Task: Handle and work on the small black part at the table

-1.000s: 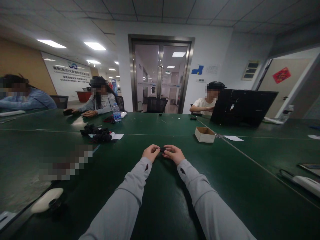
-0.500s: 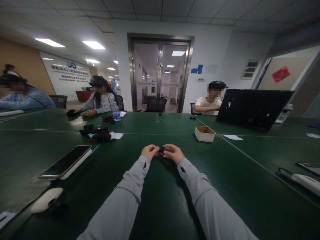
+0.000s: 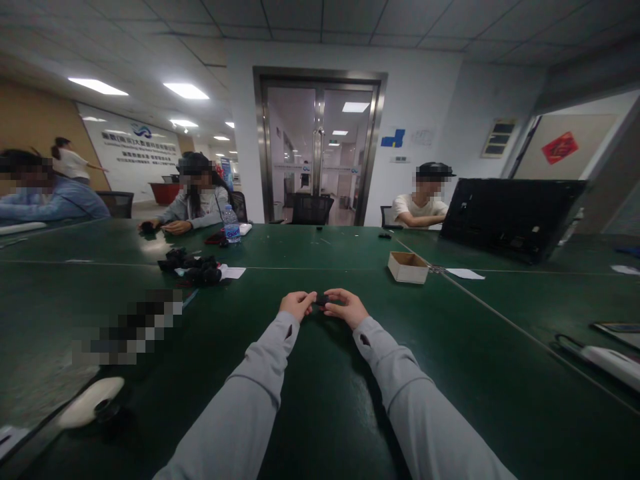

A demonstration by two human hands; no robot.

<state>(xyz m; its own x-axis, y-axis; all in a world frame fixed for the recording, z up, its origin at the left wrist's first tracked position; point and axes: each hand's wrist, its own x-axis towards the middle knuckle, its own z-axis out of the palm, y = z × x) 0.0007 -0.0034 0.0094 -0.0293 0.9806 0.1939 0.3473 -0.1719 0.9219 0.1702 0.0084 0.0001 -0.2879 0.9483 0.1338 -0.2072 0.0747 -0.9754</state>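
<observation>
Both my hands rest on the dark green table (image 3: 320, 413) straight ahead of me. My left hand (image 3: 297, 305) and my right hand (image 3: 347, 307) meet fingertip to fingertip, each pinching one end of a small black part (image 3: 321, 300). The fingers of both hands are curled closed around it. Most of the part is hidden between the fingertips. Grey sleeves cover both my forearms.
A small open cardboard box (image 3: 409, 267) sits ahead to the right, a pile of black parts (image 3: 191, 266) with a white paper ahead to the left. A white device (image 3: 90, 402) lies near left. Other people sit at the far side, beside a water bottle (image 3: 231, 226) and a black panel (image 3: 513, 217).
My hands stay together on the small black part, shifted only slightly. A person has walked into view at the far left, and the black panel at right has moved a little.
</observation>
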